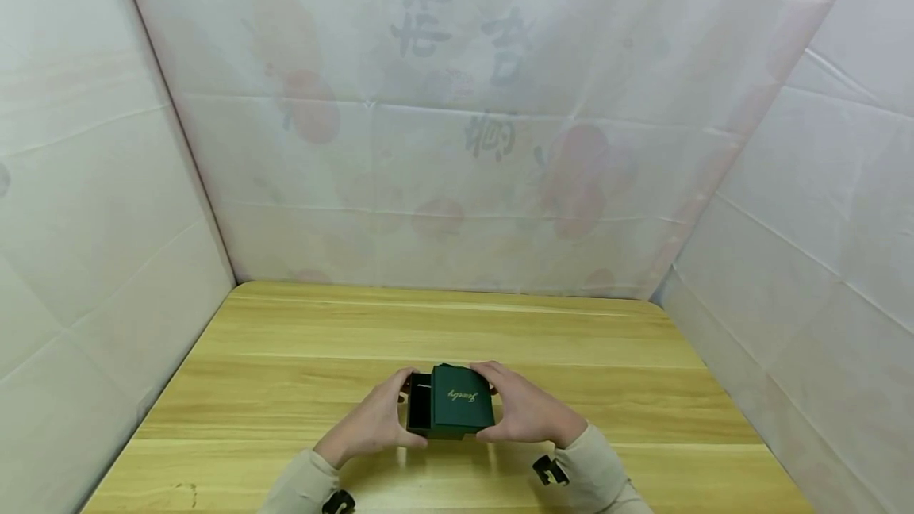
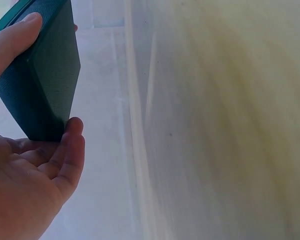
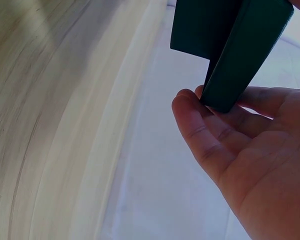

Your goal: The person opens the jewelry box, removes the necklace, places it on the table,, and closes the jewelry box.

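My left hand [image 1: 373,421] and right hand [image 1: 531,411] hold a small dark green jewelry box between them, raised over the table. Its lid [image 1: 457,412], with "Jewelry" in gold lettering upside down, sits shifted to the right. Left of the lid, the black inside of the box base [image 1: 420,409] shows. In the left wrist view, my left thumb and fingers grip opposite edges of the base [image 2: 57,75]. The right wrist view has my right fingers curled at the lower edge of the lid [image 3: 250,55], which overhangs the base [image 3: 192,30].
A wood-grain table [image 1: 300,339] lies beneath the hands. Pale printed cloth walls [image 1: 428,181] stand behind it and along both sides. Each beige sleeve [image 1: 596,470] has a dark device [image 1: 550,470] at the wrist.
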The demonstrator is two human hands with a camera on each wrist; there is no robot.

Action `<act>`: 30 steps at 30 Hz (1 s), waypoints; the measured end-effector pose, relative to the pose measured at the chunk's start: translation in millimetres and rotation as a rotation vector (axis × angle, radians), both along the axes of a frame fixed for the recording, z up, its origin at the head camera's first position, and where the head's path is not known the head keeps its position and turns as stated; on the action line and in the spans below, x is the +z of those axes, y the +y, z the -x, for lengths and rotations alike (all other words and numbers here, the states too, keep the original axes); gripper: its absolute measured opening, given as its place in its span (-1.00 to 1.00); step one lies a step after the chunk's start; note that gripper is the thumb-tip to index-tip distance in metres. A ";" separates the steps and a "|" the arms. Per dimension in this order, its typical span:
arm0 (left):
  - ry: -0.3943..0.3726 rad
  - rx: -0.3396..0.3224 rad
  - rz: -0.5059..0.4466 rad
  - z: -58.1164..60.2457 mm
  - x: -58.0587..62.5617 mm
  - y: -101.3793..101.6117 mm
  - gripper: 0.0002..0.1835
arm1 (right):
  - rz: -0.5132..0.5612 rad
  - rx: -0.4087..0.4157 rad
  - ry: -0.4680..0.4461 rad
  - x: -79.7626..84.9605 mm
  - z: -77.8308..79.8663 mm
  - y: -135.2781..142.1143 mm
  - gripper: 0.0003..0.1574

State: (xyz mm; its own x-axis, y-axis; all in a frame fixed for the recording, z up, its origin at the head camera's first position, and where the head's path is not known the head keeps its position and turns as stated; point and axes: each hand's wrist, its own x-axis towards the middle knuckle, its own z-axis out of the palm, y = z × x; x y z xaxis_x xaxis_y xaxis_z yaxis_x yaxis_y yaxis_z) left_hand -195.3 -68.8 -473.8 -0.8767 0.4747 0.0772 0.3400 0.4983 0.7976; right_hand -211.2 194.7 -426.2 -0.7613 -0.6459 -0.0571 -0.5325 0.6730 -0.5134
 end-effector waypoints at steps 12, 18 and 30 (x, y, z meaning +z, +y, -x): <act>0.004 0.012 0.048 -2.5 2.0 -1.4 0.12 | -0.011 -0.011 0.014 -1.0 0.3 4.7 0.20; -0.007 0.014 0.043 -3.5 1.2 -2.0 0.12 | -0.006 -0.014 0.009 -2.6 -0.5 7.0 0.20; -0.032 0.022 0.050 -1.9 -4.2 -4.5 0.14 | 0.040 -0.024 -0.015 -6.9 -1.6 17.7 0.17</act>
State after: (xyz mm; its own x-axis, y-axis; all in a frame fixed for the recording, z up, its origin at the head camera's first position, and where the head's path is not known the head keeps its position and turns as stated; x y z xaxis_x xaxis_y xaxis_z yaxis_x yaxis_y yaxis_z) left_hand -193.4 -73.3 -478.1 -0.8886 0.4581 0.0252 0.3030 0.5447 0.7820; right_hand -209.6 212.4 -433.1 -0.7757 -0.6296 -0.0434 -0.5084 0.6642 -0.5481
